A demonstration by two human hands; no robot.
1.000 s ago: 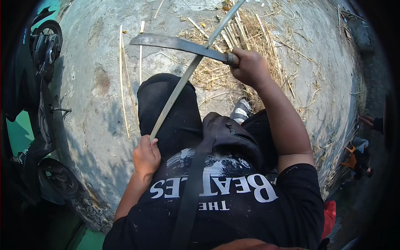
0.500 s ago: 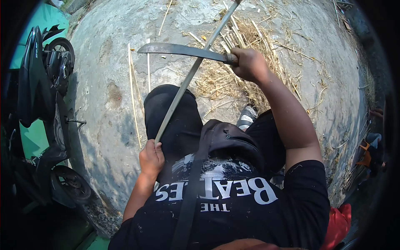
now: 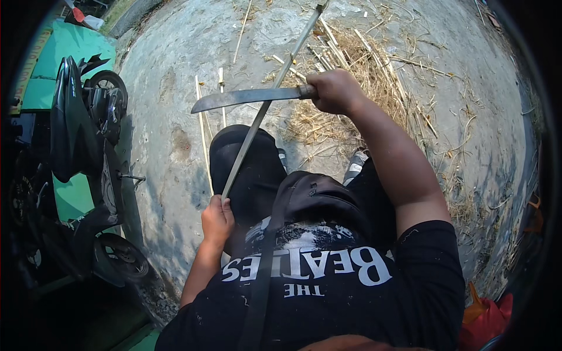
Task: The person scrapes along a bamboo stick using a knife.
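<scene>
My left hand (image 3: 218,219) is closed around the near end of a long, pale bamboo strip (image 3: 246,147). The strip slants up and away to the right, passing over my left knee. In my right hand (image 3: 336,91) is the handle of a machete (image 3: 249,97), its broad blade pointing left. The blade crosses the strip at roughly its middle and appears to rest against it. My right fingers wrap fully round the handle. Small node marks show along the strip's far part.
A heap of shavings and split pieces (image 3: 374,76) lies on the concrete ground (image 3: 170,111) beyond my feet. Several thin strips (image 3: 205,131) lie left of my knee. A black motorbike (image 3: 76,128) stands at the left. Something red (image 3: 489,322) is at the lower right.
The machete has slid down along the bamboo strip toward my left hand, with my right hand moving nearer and left. The left hand keeps its hold. The whole view has shifted slightly.
</scene>
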